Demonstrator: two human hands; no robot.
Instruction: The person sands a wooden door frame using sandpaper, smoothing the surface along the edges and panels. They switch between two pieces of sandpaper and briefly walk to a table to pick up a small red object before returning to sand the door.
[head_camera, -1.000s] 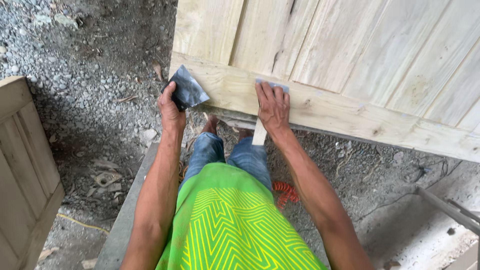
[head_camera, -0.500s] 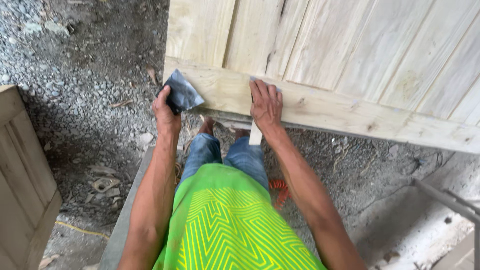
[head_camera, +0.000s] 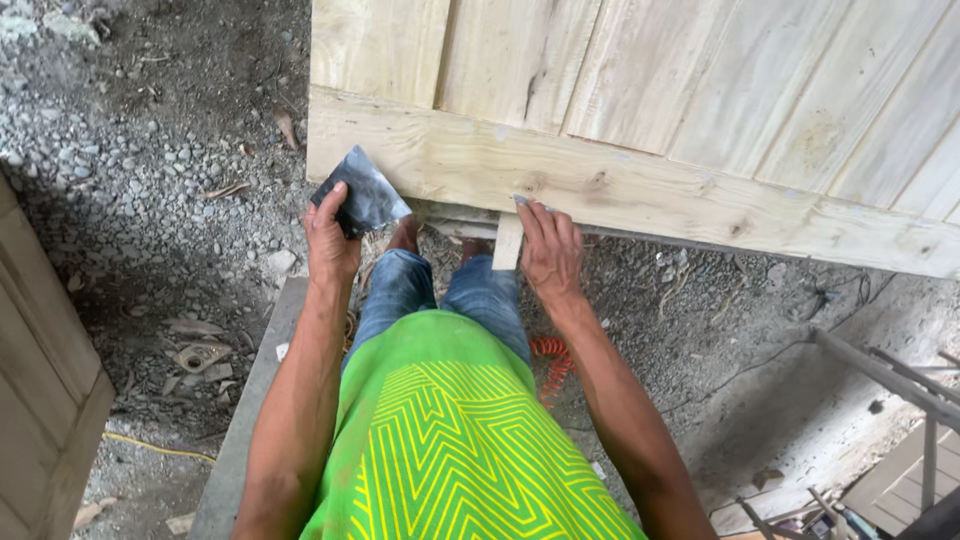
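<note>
A pale wooden door (head_camera: 640, 110) of vertical planks lies in front of me, with a thick cross rail (head_camera: 620, 185) along its near edge. My left hand (head_camera: 330, 240) grips a dark metal scraper blade (head_camera: 365, 190), raised just off the rail's left end. My right hand (head_camera: 548, 250) is closed on a small light wooden-handled putty knife (head_camera: 508, 238); its tip touches the rail's lower edge. My green and yellow shirt and blue jeans fill the lower middle.
Grey gravel ground (head_camera: 150, 130) spreads to the left. Another wooden panel (head_camera: 40, 340) stands at the left edge. A concrete slab (head_camera: 250, 410) runs beside my left arm. An orange coiled hose (head_camera: 550, 362) lies under the door. Metal bars (head_camera: 890, 380) sit lower right.
My right hand has slid down from flat on the rail to its lower edge. The left hand with the scraper stays near the rail's left end. The camera view has shifted slightly.
</note>
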